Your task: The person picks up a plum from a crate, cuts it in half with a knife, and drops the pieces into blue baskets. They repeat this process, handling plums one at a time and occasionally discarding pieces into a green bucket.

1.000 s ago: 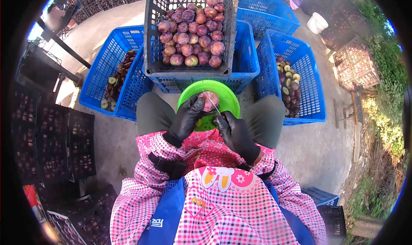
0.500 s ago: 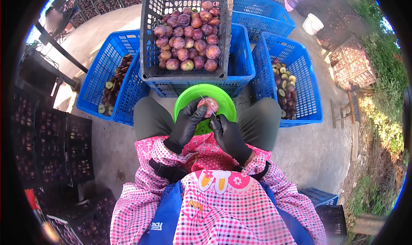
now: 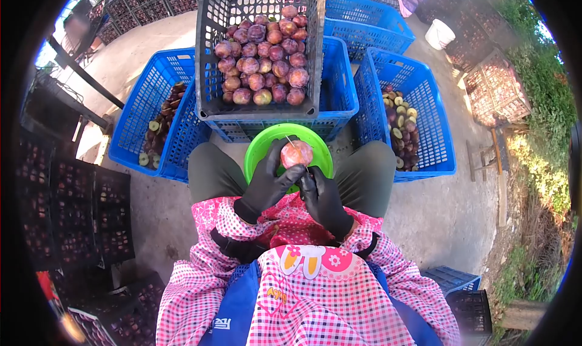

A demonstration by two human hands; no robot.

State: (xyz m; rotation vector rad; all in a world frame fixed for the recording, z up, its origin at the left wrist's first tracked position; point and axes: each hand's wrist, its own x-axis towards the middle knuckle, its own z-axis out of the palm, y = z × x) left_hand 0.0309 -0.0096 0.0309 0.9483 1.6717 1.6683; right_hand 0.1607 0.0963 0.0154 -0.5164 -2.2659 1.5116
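Both hands wear black gloves and meet above a green bowl between the knees. My left hand is closed round the left side of a reddish plum. A thin, light-coloured strip or blade shows at the plum's upper left. My right hand is closed just below the fruit on a thin tool that is mostly hidden by the fingers; only a small part shows at the plum's lower edge.
Ahead, a black crate of whole plums rests on a blue crate. Blue crates with cut fruit stand at the left and right. Dark crates line the left side. A person's arm shows at the top.
The plum has risen slightly and shows a rounder, fuller face. My left hand has shifted round it, its thumb now lower and nearer my right hand. The view has shifted slightly.
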